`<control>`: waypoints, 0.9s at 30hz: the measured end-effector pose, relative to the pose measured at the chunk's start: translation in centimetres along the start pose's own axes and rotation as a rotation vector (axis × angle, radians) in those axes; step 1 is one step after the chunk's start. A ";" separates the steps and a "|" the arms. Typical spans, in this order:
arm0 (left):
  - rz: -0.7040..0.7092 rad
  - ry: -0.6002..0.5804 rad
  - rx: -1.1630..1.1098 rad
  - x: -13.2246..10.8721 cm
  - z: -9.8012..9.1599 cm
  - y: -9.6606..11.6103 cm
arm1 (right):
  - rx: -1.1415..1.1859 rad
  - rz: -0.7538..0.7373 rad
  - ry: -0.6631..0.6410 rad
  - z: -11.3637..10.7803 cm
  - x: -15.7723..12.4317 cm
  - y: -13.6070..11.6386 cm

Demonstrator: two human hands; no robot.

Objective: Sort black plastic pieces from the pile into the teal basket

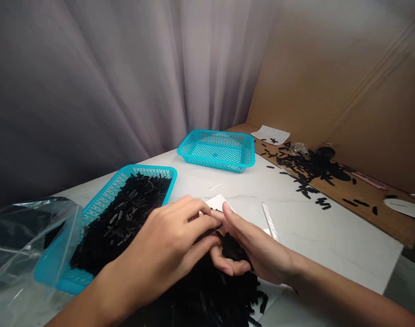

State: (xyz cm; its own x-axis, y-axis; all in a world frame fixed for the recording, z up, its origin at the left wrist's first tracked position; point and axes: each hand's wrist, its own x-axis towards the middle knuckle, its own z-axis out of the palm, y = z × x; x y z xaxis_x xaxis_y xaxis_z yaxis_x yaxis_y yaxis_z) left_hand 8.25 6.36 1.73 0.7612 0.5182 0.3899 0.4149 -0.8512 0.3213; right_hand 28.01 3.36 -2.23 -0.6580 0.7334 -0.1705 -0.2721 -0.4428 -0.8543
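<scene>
My right hand (262, 250) is cupped, palm up, with its fingers curled round a small bunch of slim black pieces (231, 247) that look like hair clips. Over it, my left hand (173, 231) has its thumb and fingers pinched on one dark piece, mostly hidden by the fingers. Both hands are above a loose black pile (217, 297) of similar pieces on the table. To the left, a turquoise basket (175, 175) is heaped with more of them, a few showing greyish metal-like faces.
A second turquoise basket (216, 152) stands at the back of the white table (337, 250). A clear plastic bag (30, 236) overlaps the near basket. Black pieces (302, 165) lie scattered at right, by a paper sheet (270, 135) and a cardboard wall (330, 81).
</scene>
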 end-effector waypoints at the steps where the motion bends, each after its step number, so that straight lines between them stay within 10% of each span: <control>1: 0.008 0.004 -0.019 0.1 0.5 0.1 | -0.014 0.005 -0.006 0.0 0.0 0.1; 27: 0.071 0.027 -0.152 0.4 1.2 -0.1 | -0.095 0.071 0.006 -0.5 -0.2 -0.6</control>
State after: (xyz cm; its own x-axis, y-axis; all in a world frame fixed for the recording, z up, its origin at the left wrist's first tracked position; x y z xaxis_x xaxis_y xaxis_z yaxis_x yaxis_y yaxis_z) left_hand 9.11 6.53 0.87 0.7715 0.4608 0.4387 0.2790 -0.8647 0.4177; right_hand 28.60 3.74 -1.94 -0.6690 0.7051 -0.2350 -0.1568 -0.4430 -0.8827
